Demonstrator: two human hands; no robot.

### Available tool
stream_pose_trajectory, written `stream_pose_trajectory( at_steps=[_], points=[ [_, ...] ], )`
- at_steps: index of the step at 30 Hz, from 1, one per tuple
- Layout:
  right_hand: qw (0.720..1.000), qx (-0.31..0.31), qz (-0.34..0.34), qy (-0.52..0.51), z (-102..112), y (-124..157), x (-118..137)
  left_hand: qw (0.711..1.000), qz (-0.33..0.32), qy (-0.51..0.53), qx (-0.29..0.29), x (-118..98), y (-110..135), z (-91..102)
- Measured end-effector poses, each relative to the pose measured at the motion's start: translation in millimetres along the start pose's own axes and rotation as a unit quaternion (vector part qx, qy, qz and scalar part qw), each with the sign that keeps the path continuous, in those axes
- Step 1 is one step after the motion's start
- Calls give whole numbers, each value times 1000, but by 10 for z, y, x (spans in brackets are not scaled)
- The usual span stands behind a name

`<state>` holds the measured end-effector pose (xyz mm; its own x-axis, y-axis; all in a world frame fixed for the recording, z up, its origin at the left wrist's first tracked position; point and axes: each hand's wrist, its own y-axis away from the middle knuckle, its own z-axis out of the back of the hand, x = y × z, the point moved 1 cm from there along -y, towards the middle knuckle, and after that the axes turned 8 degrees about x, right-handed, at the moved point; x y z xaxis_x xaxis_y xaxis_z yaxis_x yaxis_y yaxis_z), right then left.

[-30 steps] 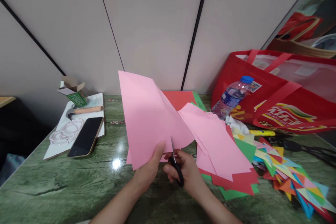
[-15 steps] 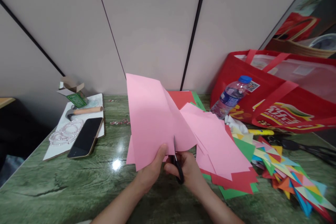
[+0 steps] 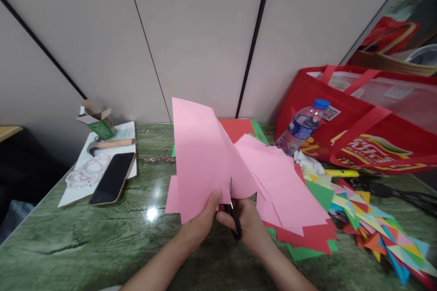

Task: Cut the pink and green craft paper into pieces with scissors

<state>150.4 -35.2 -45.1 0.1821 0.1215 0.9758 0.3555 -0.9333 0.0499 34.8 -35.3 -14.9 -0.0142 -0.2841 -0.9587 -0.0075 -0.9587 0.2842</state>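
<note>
My left hand (image 3: 201,220) pinches the near edge of a pink sheet (image 3: 201,159), thumb on its face, while my right hand (image 3: 248,222) is clamped around the handles of a pair of scissors (image 3: 236,227), blade against the paper just beside that thumb. Whether the blades are apart, I cannot tell. A nick looks the likeliest mishap: a swerve to the left could catch the thumb. The cut could also wander, since the far end of the sheet has no support and could sway. Raised over the green table (image 3: 146,248), the sheet is plain and bowed, its far left corner standing tall, its right side curling away past the scissors. To the right, loose pink sheets (image 3: 280,182) lie on red paper (image 3: 303,236); beyond them, a water bottle (image 3: 302,127) stands before a red bag (image 3: 358,134).
</note>
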Motion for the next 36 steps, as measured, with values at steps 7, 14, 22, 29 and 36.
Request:
stream_pose_trajectory(
  at_steps=[7,14,22,29,36],
  points=[
    [1000,-3,-3,-4,5,6,-16,1000,15,10,-1,-22,12,7],
    [1000,-8,-14,21,3,13,1,1000,9,3,-16,-24,7,8],
    [999,-10,-25,41,-13,9,30,1000,16,0,-16,-90,43,-23],
    [997,-25,-35,68,-9,0,-3,1000,5,-2,3,-59,33,1],
    [998,-25,-37,53,-16,-2,26,995,5,11,97,-21,9,5]
  ],
)
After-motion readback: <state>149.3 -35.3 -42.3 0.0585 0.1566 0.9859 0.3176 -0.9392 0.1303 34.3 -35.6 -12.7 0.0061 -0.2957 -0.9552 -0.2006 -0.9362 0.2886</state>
